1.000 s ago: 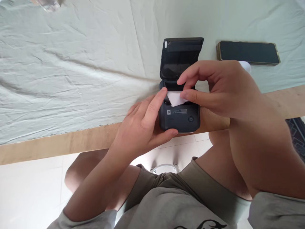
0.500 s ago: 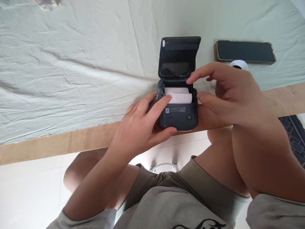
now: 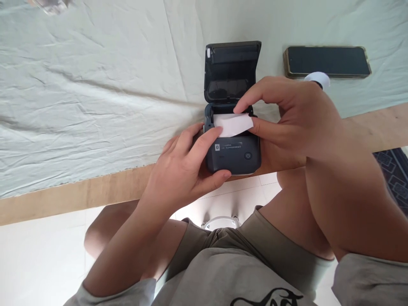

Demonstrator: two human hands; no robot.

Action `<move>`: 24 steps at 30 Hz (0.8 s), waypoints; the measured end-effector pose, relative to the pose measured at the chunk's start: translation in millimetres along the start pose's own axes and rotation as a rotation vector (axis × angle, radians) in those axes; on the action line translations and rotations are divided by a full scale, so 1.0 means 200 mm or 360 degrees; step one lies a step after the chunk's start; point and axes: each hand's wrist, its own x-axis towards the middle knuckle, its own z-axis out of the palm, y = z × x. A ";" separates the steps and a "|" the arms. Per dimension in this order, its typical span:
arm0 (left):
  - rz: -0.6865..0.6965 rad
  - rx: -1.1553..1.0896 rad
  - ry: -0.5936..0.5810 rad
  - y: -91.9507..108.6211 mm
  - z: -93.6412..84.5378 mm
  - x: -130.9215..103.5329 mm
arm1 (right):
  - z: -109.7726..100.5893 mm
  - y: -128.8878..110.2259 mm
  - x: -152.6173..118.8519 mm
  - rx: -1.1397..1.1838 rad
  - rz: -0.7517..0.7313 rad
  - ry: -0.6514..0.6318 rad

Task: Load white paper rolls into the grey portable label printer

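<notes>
A small dark label printer [image 3: 231,159] sits at the table's front edge, its lid [image 3: 231,70] swung up and back. Inside its bay lies a white paper roll [image 3: 235,124], with the right end of its loose paper lifted at a slant. My left hand [image 3: 178,163] grips the printer's left side, thumb at the front and index fingertip on the paper. From the right, my right hand [image 3: 296,112] reaches into the bay. Its thumb touches the paper's right end and its index finger rests near the back edge of the roll, in a pinch.
A phone [image 3: 327,61] lies at the back right, with a white round object [image 3: 318,79] partly hidden behind my right hand. A pale cloth [image 3: 95,93] covers the table up to its bare wooden edge [image 3: 111,187]. Something shiny [image 3: 52,5] is cut off at the top left.
My right thumb and index finger have moved left into the bay and onto the paper. The paper's right end has risen and tilted. My left hand keeps its hold on the printer.
</notes>
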 end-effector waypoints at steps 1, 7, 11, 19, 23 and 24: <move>0.0010 -0.0005 0.0023 0.00 0.01 0.00 | 0.01 0.00 0.00 0.0024 -0.0012 0.0023; 0.0066 -0.0076 0.0107 -0.01 0.02 -0.01 | 0.06 0.00 -0.04 0.0065 -0.0149 0.0172; 0.0037 -0.0080 -0.0003 0.00 -0.01 -0.01 | 0.06 0.01 -0.08 0.0090 -0.0220 0.0097; 0.0046 -0.0062 0.0016 0.01 0.00 -0.01 | 0.09 0.06 -0.10 0.0040 -0.0139 0.0466; 0.0025 -0.0034 0.0000 0.01 0.00 0.00 | 0.09 0.08 -0.06 0.0050 -0.0011 0.0454; 0.0027 -0.0036 -0.0006 0.01 -0.01 0.00 | 0.09 0.08 -0.05 0.0080 -0.0005 0.0409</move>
